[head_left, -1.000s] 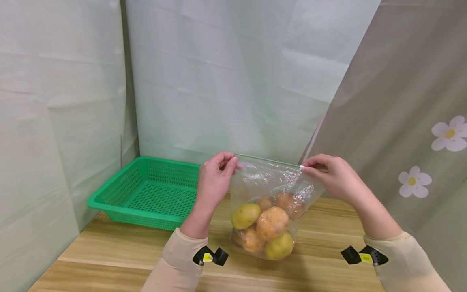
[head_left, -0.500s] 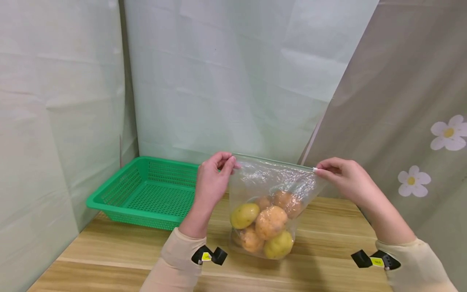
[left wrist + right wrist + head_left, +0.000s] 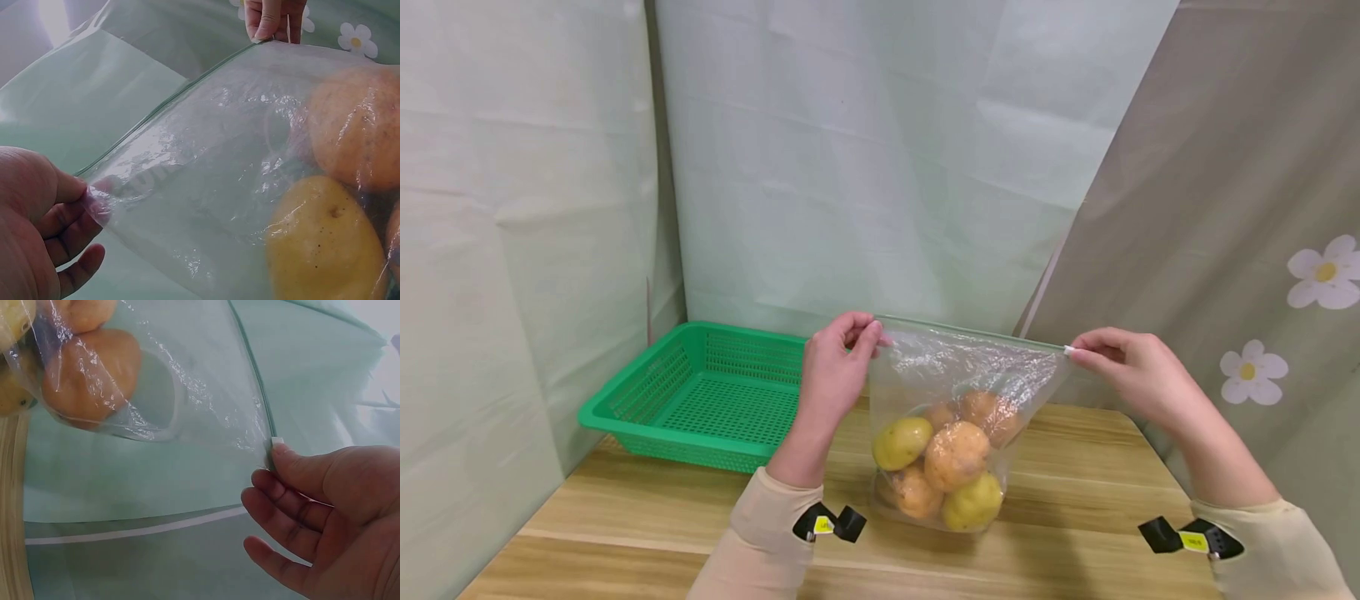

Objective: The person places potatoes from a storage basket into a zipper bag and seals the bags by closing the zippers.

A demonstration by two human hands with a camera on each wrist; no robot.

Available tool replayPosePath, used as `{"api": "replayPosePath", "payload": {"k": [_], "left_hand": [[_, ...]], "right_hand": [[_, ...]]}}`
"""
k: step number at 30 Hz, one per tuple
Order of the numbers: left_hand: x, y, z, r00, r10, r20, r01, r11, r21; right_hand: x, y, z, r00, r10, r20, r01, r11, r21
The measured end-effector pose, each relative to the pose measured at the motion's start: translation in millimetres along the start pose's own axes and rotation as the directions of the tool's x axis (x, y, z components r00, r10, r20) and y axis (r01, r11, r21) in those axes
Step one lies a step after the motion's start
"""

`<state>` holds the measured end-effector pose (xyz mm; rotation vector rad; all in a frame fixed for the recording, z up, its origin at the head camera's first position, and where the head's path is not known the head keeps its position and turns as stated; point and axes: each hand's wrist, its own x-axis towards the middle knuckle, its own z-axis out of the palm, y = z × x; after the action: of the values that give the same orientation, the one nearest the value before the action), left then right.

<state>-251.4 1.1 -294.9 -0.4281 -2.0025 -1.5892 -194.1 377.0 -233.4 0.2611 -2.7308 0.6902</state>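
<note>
A clear zip bag [image 3: 958, 375] stands on the wooden table [image 3: 1075, 517], filled with several orange and yellow fruits [image 3: 955, 454]. My left hand [image 3: 838, 367] pinches the bag's top left corner [image 3: 100, 194]. At the far right end of the zip strip my right hand [image 3: 1120, 367] pinches the small white slider [image 3: 1067, 351]. The left wrist view shows the fruits [image 3: 331, 244] through the plastic and the right hand [image 3: 272, 19] at the far corner. In the right wrist view the thumb tip [image 3: 281, 450] sits on the slider at the bag's corner [image 3: 265, 447].
A green plastic basket [image 3: 700, 392] with nothing in it sits at the back left of the table. Pale green cloth walls close in the left and back; a grey flowered curtain [image 3: 1262, 275] hangs on the right.
My right hand has slid the white slider rightward along the bag's top to its right corner. The left hand and bag have stayed in place.
</note>
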Motion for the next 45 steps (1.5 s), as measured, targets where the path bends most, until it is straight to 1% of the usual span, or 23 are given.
{"api": "replayPosePath", "payload": {"k": [10,13,15,18,22,23,26,29,32,36,39,41,43,45], "left_hand": [[-0.5,0.7,0.9,1.000,-0.005,0.014,0.005,1.000,0.001],[0.1,1.1,1.1,0.999,-0.006,0.037,0.006,1.000,-0.002],[0.8,1.1,1.6,0.998,-0.003,0.066,0.003,1.000,0.003],[0.9,0.5,3.8,0.991,-0.010,0.133,0.007,1.000,0.024],[-2.0,-3.7,9.9,0.975,-0.018,0.221,0.005,0.998,0.060],[-3.1,-6.1,12.1,0.971,-0.016,0.238,0.000,0.998,0.067],[-8.3,-11.3,19.5,0.962,-0.032,0.271,0.014,0.998,0.068],[-13.6,-16.8,27.4,0.961,-0.059,0.270,0.043,0.997,0.065],[-18.2,-22.4,34.3,0.965,-0.088,0.249,0.079,0.996,0.047],[-23.8,-30.4,41.3,0.966,-0.108,0.236,0.102,0.994,0.037],[-28.2,-34.3,42.7,0.966,-0.110,0.236,0.104,0.994,0.037],[-31.0,-36.1,42.0,0.967,-0.094,0.235,0.083,0.995,0.055],[-35.3,-37.6,41.3,0.964,-0.093,0.250,0.067,0.992,0.108],[-41.0,-39.4,41.7,0.956,-0.097,0.279,0.053,0.986,0.161]], "right_hand": [[-1.1,5.2,2.3,1.000,0.009,0.003,-0.009,0.999,0.036],[0.5,7.6,3.5,1.000,0.016,0.006,-0.016,0.999,0.052],[1.9,10.3,4.5,1.000,0.023,0.008,-0.023,0.998,0.062],[4.2,14.9,6.7,0.999,0.039,0.006,-0.040,0.996,0.082],[8.4,19.0,12.1,0.998,0.056,-0.010,-0.055,0.992,0.114],[9.7,19.4,14.1,0.998,0.060,-0.013,-0.058,0.990,0.128],[14.3,20.6,20.3,0.997,0.071,-0.027,-0.066,0.985,0.162],[18.4,21.9,26.3,0.996,0.077,-0.043,-0.067,0.978,0.198],[22.3,23.4,31.8,0.995,0.075,-0.059,-0.060,0.971,0.230],[26.6,24.7,38.2,0.994,0.085,-0.068,-0.063,0.958,0.280],[30.1,24.5,42.9,0.992,0.094,-0.078,-0.067,0.953,0.296],[33.2,24.3,45.6,0.991,0.103,-0.082,-0.073,0.950,0.304],[36.7,24.6,47.9,0.990,0.114,-0.081,-0.084,0.948,0.308],[40.0,26.0,50.4,0.989,0.125,-0.079,-0.095,0.945,0.314]]}}
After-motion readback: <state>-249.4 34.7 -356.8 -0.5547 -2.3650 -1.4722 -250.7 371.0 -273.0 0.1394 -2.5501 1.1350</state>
